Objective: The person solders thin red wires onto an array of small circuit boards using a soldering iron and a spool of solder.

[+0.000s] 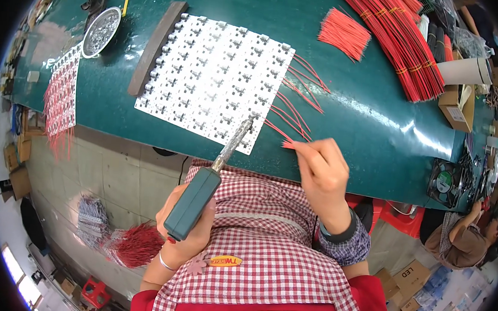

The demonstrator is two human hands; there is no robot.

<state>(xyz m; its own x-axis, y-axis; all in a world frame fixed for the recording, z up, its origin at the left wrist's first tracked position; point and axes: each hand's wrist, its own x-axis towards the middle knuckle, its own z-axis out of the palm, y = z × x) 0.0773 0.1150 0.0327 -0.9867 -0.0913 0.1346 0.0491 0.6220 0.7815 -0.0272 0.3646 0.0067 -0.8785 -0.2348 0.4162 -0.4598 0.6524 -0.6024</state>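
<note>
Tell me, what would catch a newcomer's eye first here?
Probably the white panel of small modules lying mid-table on the green table. Just below it, the left hand grips a soldering iron, while the right hand pinches thin red wires at the panel's right edge.

Your left hand [189, 220] grips a soldering iron [213, 176] whose tip reaches the near edge of a white panel of small modules [214, 72]. Your right hand [323, 172] sits just beside it, its fingers [304, 149] pinching a red wire [287, 142]. Loose red wires [299, 98] fan off the panel's right edge, crossing that path. A dark bar [155, 45] blocks the panel's left side. Bare green counter [373, 118] lies open to your right, until the red wire bundles [401, 39] and a cardboard box [457, 106].
</note>
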